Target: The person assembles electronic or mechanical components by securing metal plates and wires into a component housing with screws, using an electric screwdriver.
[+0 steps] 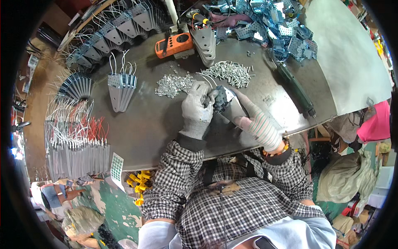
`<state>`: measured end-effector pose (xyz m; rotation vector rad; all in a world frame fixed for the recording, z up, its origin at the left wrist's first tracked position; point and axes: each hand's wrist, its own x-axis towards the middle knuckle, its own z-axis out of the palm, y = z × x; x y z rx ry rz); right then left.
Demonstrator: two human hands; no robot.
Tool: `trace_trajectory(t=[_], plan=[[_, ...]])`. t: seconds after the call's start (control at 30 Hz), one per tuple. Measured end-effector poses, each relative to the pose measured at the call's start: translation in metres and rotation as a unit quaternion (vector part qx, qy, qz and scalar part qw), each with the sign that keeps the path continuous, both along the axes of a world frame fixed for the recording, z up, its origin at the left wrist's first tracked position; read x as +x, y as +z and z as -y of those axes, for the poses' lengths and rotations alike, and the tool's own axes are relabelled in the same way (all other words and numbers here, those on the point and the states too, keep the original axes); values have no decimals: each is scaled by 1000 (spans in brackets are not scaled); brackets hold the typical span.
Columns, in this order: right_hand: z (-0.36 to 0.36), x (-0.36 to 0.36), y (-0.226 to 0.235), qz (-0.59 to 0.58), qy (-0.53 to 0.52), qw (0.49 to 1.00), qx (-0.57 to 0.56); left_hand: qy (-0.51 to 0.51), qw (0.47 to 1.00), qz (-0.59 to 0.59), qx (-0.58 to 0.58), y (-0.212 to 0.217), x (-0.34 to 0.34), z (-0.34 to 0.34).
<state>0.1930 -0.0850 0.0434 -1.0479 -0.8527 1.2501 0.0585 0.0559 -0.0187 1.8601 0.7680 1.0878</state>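
My right hand (259,124), in a striped knit glove, grips a tapered grey metal plate (235,110) from its right side, above the workbench. At the plate's upper left end sits a dark perforated metal bracket (222,98). White wires (208,79) rise beside it. My left hand (196,107), in a grey glove, has its fingers pinched together at the bracket's left edge; what lies between the fingertips is hidden. Just beyond my hands are a heap of small nuts (172,85) and a pile of screws (233,73).
Far on the metal workbench (153,128) are an orange multimeter (182,43), stacked tapered plates (205,43) and heaped brackets (265,25). A green power screwdriver (295,88) lies right. Wired plate assemblies (122,91) and grey strips with wires (76,159) line the left.
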Motion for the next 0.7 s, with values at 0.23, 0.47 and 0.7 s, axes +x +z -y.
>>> trace_trajectory(t=[0.23,0.47,0.7], plan=[[-2,-5,1,-103,6,993,-57,-9,997,21,-79,15,0,11],[-5,-37,-52,350,-169,921,-10,12,981,103,-164,-4,12,19],[-16,-65,-66,424,-214,880,14,-12,973,109,-202,-1,13,15]])
